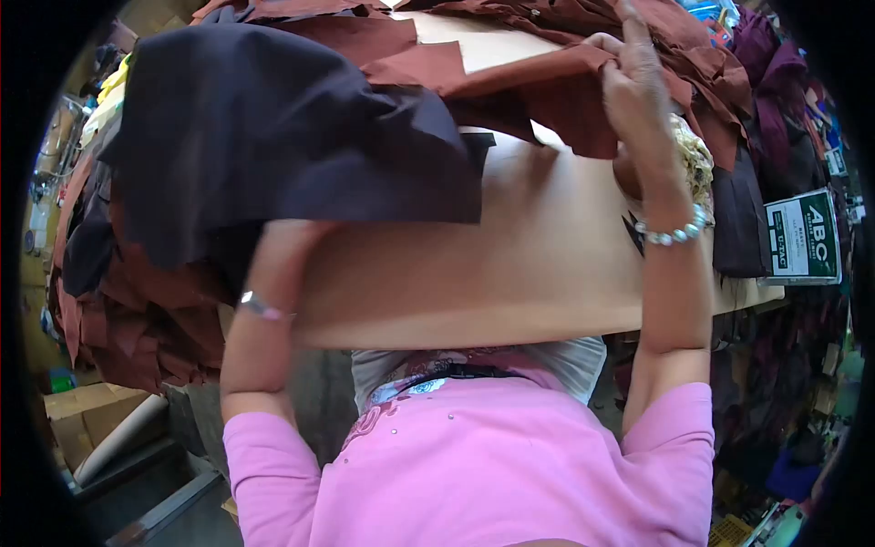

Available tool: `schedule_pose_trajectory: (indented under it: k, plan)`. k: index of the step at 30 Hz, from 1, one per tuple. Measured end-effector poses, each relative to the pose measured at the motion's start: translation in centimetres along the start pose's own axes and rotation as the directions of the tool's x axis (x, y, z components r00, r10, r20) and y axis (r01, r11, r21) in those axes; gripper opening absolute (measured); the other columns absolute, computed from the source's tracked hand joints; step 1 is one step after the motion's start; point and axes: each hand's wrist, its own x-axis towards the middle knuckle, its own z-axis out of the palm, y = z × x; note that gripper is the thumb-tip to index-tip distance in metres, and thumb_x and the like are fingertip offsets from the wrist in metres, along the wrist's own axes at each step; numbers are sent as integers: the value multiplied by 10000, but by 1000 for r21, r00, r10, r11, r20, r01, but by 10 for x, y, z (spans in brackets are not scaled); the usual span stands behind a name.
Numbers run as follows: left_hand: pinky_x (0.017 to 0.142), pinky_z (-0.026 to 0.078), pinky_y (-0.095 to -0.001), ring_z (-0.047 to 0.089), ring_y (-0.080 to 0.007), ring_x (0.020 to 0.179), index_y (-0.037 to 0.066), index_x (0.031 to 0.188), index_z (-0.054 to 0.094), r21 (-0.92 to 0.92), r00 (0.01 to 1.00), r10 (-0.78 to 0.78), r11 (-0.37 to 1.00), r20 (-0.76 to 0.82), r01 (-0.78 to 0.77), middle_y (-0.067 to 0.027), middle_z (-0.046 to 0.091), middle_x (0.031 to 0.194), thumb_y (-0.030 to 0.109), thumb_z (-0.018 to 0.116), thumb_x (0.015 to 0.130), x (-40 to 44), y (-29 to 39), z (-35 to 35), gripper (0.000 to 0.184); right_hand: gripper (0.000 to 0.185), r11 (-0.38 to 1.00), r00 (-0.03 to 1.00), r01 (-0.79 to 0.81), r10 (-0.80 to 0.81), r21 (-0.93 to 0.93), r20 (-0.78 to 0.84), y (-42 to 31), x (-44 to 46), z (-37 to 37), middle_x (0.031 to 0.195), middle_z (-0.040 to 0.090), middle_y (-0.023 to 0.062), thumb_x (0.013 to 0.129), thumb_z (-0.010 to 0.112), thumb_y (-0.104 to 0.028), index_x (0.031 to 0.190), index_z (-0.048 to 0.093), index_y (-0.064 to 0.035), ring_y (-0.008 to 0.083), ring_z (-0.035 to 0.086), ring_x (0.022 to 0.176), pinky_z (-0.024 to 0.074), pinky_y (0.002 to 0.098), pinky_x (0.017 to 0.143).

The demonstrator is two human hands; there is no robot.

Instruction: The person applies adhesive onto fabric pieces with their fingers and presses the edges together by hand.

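A large dark, nearly black sheet of cloth or thin leather drapes over my left hand, hiding its fingers; only my left forearm and wrist show below its edge. My right hand is closed on the end of a reddish-brown piece of the same kind of material, with the index finger stretched upward. This brown piece runs leftward from my right hand to beside the dark sheet. Beneath both lies a tan work surface.
Brown pieces pile up along the back and hang at the left edge. At the right stands a green-and-white container marked ABC. A pale yellowish bundle and dark pointed scissor-like blades lie near my right wrist.
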Motion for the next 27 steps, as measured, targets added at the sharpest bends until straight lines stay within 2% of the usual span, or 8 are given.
schedule_pose_trajectory:
  k: [3, 8, 10, 14, 18, 23, 25, 27]
  plan:
    - [825, 495, -399, 574, -311, 1004, 185, 1387, 389, -82, 993, -108, 990, 48, 112, -104, 511, 1290, 388, 626, 786, -19, -42, -13, 677, 591, 988, 971, -140, 148, -59, 185, -51, -29, -26, 994, 590, 124, 813, 457, 79, 1376, 350, -66, 183, 558, 842, 434, 291, 819]
    - [827, 493, -398, 574, -309, 1005, 185, 1390, 384, -208, 965, -244, 943, 96, 259, -105, 511, 1291, 390, 620, 789, -47, -68, -21, 677, 721, 973, 845, -77, 179, -216, 503, -51, -72, -47, 599, 466, 57, 731, 485, 77, 1397, 350, -167, 176, 451, 553, 419, 298, 618]
    - [828, 493, -398, 574, -308, 1006, 185, 1391, 382, -256, 959, -271, 924, 81, 283, -106, 510, 1291, 390, 618, 791, -52, -62, -21, 677, 839, 959, 799, -92, 231, -268, 555, -47, -86, -51, 648, 403, 4, 661, 442, 131, 1442, 280, -129, 93, 387, 601, 352, 192, 608]
    - [829, 492, -397, 574, -306, 1006, 185, 1393, 378, -331, 960, -277, 904, 25, 269, -106, 510, 1291, 392, 614, 793, -51, -42, -17, 677, 914, 944, 708, -249, 329, -215, 625, -48, -93, -52, 730, 539, 21, 644, 513, 142, 1464, 234, -150, 93, 486, 666, 426, 210, 679]
    - [831, 491, -397, 574, -304, 1007, 184, 1395, 374, -399, 966, -254, 892, -49, 214, -107, 510, 1292, 393, 609, 795, -44, -11, -16, 677, 918, 987, 765, -117, 158, -106, 624, -40, -97, -41, 763, 577, 21, 637, 500, 163, 1461, 252, -154, 102, 514, 702, 437, 218, 706]
    - [832, 490, -396, 574, -302, 1008, 184, 1398, 369, -481, 975, -193, 869, -112, 117, -108, 510, 1292, 395, 603, 798, -25, 34, -11, 678, 835, 969, 697, -192, 245, -154, 673, -57, -81, -20, 951, 631, 60, 678, 431, 154, 1448, 286, -136, 94, 580, 809, 468, 236, 714]
    - [833, 489, -395, 574, -301, 1009, 184, 1399, 366, -509, 976, -169, 857, -137, 77, -108, 510, 1292, 396, 601, 800, -15, 47, -5, 678, 756, 849, 705, -480, 224, 220, 672, -60, -77, -11, 1184, 579, 91, 750, 446, 123, 1451, 250, -78, 97, 581, 955, 471, 236, 823]
    - [834, 489, -395, 574, -300, 1009, 184, 1400, 364, -529, 976, -157, 847, -149, 55, -109, 510, 1293, 397, 599, 801, -6, 57, 3, 678, 722, 437, 830, -550, 193, 712, 523, -62, -84, 0, 1261, 546, 91, 789, 457, 117, 1451, 241, -71, 113, 573, 1018, 458, 251, 887]
